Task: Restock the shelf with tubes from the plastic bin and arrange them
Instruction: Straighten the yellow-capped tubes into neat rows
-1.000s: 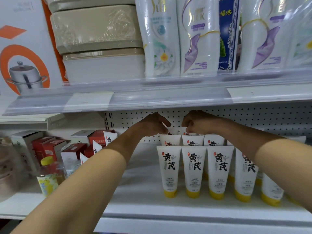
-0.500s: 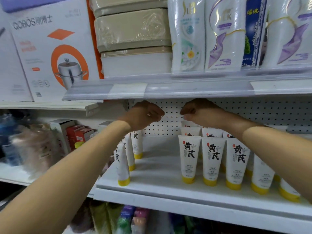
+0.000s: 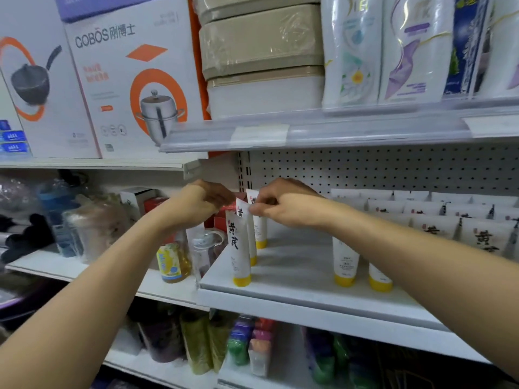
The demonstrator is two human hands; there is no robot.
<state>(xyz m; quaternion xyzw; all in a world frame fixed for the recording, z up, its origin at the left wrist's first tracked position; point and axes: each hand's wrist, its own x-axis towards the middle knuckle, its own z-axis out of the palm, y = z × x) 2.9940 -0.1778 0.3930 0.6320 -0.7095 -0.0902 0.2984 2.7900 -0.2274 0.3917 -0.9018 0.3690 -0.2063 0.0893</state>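
White tubes [image 3: 239, 245] (black characters) with yellow caps [image 3: 241, 281]; white perforated backboard [image 3: 379, 169].

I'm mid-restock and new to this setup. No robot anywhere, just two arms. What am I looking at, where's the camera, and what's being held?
No machine: a person works with bare hands, and the camera sits on their head, looking forward and down. The left hand and right hand reach to a row of three tubes standing cap-down on the shelf, at its left edge. The right hand seems to pinch the top of the rear tube; whether the left holds anything is unclear. Farther right stand more tubes.
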